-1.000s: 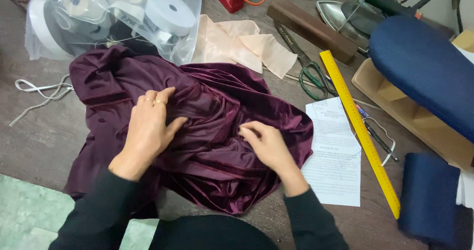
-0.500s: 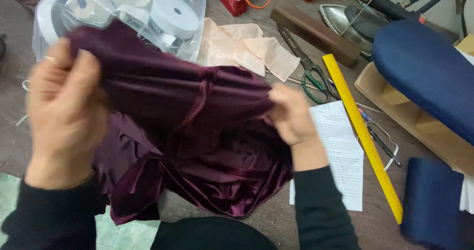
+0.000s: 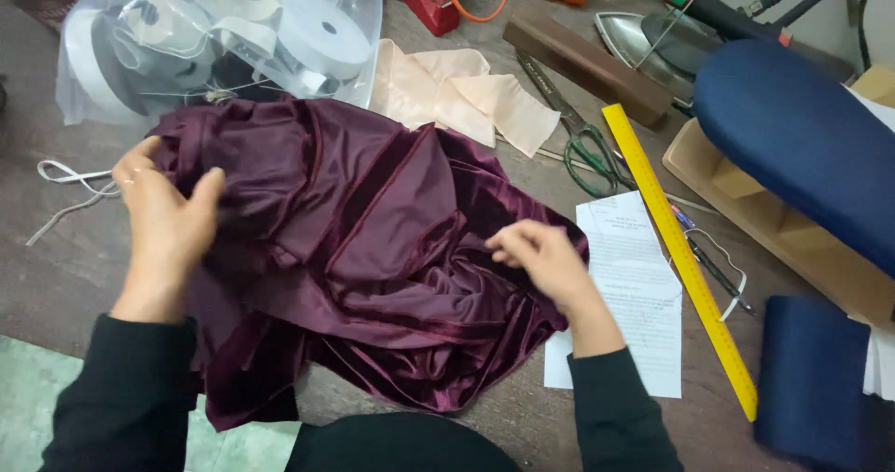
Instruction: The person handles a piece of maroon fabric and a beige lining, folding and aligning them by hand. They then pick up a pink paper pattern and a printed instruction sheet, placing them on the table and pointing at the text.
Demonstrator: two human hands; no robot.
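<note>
Crumpled dark purple velvet cloth (image 3: 373,248) lies mid-table, spilling over the near edge. Left hand (image 3: 163,215) grips its far-left fold, fingers closed on fabric. Right hand (image 3: 541,257) pinches the right edge. Yellow plastic ruler (image 3: 681,257) and green-handled scissors (image 3: 583,136) lie right.

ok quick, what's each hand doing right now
Left hand: closed on the upper left edge of the dark purple fabric.
Right hand: fingers curled, pinching the fabric's right edge.
</note>
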